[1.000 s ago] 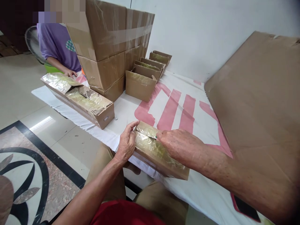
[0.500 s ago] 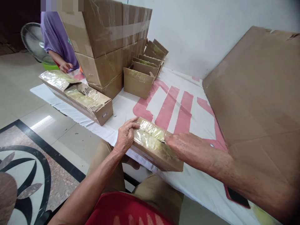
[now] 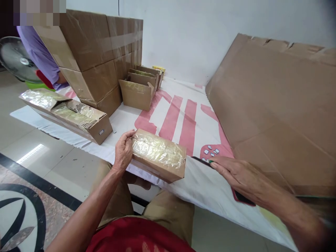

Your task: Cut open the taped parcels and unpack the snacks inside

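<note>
A small cardboard box (image 3: 160,168), its top covered in shiny clear tape, lies at the table's near edge. My left hand (image 3: 124,148) grips its left end, thumb and fingers around the corner. To the right of the box, apart from it, my right hand (image 3: 228,173) is closed on a knife (image 3: 201,161). Its dark narrow blade points left toward the box, and a bit of green shows at the fingers; the rest of the handle is hidden. Under my right forearm lies a phone (image 3: 243,198) with a red edge, partly covered.
A long taped carton (image 3: 98,129) lies at left, before a stack of large cartons (image 3: 89,45). Open boxes (image 3: 136,92) stand behind. A big cardboard sheet (image 3: 267,112) leans at right. Beyond the stack are a person in a purple sleeve (image 3: 42,52) and a fan (image 3: 19,59).
My right hand has moved off the box to the right, and the knife now shows. My left hand stays on the box's left end. The view has turned right.
</note>
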A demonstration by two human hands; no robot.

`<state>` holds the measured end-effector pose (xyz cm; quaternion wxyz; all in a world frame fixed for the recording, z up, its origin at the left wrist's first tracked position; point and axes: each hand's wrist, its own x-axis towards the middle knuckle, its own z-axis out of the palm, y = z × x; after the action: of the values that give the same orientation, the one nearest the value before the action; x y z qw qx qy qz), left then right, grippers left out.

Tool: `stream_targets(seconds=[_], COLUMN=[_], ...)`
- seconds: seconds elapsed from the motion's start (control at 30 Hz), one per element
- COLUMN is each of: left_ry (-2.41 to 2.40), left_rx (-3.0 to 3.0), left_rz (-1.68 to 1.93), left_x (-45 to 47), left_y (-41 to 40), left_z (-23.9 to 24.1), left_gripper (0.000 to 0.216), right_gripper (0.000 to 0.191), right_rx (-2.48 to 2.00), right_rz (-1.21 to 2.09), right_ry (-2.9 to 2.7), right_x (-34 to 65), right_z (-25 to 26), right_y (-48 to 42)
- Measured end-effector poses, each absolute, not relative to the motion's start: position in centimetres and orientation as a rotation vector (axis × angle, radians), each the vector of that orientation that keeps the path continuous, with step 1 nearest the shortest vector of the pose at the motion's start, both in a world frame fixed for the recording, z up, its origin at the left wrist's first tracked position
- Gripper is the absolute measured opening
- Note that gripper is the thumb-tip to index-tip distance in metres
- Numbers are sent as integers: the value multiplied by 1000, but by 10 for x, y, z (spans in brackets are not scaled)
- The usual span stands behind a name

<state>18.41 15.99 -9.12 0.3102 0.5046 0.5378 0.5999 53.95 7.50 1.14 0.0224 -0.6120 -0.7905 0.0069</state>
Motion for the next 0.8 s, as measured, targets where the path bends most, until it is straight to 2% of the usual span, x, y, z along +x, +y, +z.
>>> stream_targets(seconds=[0.23, 0.33, 0.43, 0.53, 0.67, 0.8], left_ry=[1443, 1458, 1348, 1233, 1191, 1168], left_rx=[1396, 1472, 1372, 1224, 1156, 1220], left_rz=[1527, 1461, 1435, 1398, 1434, 1494], left_x=[174, 165, 159, 159, 162, 157], left_y=[124, 119, 124, 131, 131, 124], left_z=[-81, -79, -78, -75, -73, -77], left_gripper=[36, 54, 66, 66, 54, 34], right_gripper=[30, 24, 24, 26, 32, 34], right_rx=[-2112, -2052, -1853, -1526, -1299, -1322], right_rz=[30, 1, 16, 44, 241, 384], right_ry=[-2123, -2172, -2077, -1937, -2230, -2397], right_x=[525, 519, 519, 511, 488, 475], right_z=[-111, -131, -113, -71, -26, -19], right_y=[71, 77, 82, 89, 104, 122])
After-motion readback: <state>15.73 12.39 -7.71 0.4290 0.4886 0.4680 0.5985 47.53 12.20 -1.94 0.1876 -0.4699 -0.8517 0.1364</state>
